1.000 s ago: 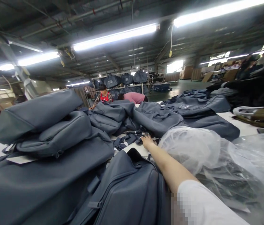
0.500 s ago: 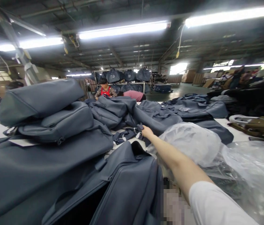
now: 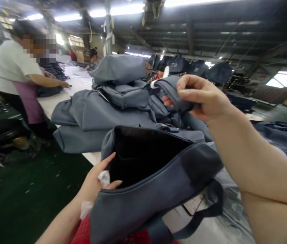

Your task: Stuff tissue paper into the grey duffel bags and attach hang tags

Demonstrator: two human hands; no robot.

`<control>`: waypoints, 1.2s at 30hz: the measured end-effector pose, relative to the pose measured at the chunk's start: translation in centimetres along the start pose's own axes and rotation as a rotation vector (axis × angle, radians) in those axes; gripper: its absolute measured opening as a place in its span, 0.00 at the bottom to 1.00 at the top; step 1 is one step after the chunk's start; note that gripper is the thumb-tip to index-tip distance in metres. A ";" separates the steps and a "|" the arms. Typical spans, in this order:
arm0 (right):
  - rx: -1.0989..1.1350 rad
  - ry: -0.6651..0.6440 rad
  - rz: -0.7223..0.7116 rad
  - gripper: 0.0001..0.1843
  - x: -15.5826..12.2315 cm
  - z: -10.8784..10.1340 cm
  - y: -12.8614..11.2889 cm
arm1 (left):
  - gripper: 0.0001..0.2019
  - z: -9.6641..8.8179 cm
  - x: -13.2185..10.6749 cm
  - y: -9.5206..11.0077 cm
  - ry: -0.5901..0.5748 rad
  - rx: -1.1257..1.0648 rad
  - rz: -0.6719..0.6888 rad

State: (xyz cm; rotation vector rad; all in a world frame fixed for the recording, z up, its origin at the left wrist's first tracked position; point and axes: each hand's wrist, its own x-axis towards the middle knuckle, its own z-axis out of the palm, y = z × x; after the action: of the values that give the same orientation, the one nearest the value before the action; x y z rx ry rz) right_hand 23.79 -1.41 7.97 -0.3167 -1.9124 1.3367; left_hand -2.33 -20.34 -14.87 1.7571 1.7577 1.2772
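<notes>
A dark blue-grey bag (image 3: 153, 183) lies in front of me, its long zip opening gaping and the inside black. My left hand (image 3: 99, 174) grips the left end of this bag at the opening, thumb and a finger showing over the rim. White tape or paper is wrapped on that hand. Above the bag's far side, my right hand (image 3: 199, 96) holds up a folded blue-grey strap (image 3: 170, 88) with a white tie at its end. Its fingers are closed round the strap. A webbing handle (image 3: 207, 210) hangs off the bag's near right side.
Behind the bag, more blue-grey bags (image 3: 118, 98) are piled on the white table (image 3: 78, 79). A co-worker (image 3: 18, 74) stands at the table on the left, by a stool (image 3: 3, 135). Clear plastic (image 3: 237, 210) lies at the right, and bags hang on a rack (image 3: 176, 64) behind.
My right hand has come back from the far table with the strap, now raised over the bag. The view has swung left. My left hand has come into view on the bag, which gapes wider.
</notes>
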 end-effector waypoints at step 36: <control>-1.010 -1.087 0.771 0.23 -2.8 10.7 16.4 | 0.20 -1.1 -5.6 -7.1 0.149 -0.870 -0.526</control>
State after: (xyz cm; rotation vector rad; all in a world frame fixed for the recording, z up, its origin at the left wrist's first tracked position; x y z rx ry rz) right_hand 14.59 -3.57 -9.37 -1.0558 -3.5900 0.8410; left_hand -6.59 -24.66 -21.71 0.6827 1.2713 1.5888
